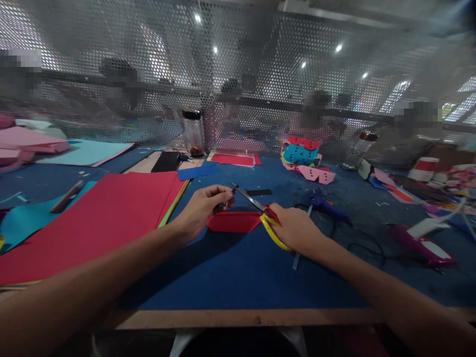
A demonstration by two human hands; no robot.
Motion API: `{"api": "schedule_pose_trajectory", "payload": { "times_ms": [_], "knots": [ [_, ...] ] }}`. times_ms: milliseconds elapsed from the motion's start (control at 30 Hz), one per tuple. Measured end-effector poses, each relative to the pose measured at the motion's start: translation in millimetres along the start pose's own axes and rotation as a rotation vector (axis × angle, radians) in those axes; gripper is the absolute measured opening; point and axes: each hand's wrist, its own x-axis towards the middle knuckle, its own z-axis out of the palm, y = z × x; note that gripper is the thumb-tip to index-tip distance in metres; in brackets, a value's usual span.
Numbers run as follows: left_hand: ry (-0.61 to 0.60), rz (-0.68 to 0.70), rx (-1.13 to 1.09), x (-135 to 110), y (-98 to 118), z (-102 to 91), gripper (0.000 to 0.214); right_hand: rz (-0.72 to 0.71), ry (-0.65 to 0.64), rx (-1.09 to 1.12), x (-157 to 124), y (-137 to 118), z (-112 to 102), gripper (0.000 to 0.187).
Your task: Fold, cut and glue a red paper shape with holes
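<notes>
The right hand (297, 229) had its fingers clamped on the handles of the scissors (256, 202), whose blades slanted to the far left over the table (238, 282). The left hand (204, 206) had its fingers curled close together near the blade tips; whether they pinched anything could not be told. The folded red paper (235, 222) was between the two hands, on the near side of the blades, its left end just beside the left hand. A black strip (259, 192) lay just beyond the blades. On the left was a stack of red sheets (100, 223), with a blue strip (198, 172) over its far right corner and a phone (166, 161) farther back. On the right lay a blue glue gun (330, 207) and, nearer, a purple glue gun (424, 247). Dotted paper pieces (302, 153) stood on the far side, right of the middle.
</notes>
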Motion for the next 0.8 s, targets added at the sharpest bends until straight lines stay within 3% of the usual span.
{"api": "schedule_pose_trajectory", "payload": {
  "times_ms": [800],
  "knots": [
    [0.027, 0.015, -0.041, -2.6, 3.9, 2.5, 0.014, -0.032, 0.053, 0.019, -1.7, -1.9, 2.0, 0.034]
  ]
}}
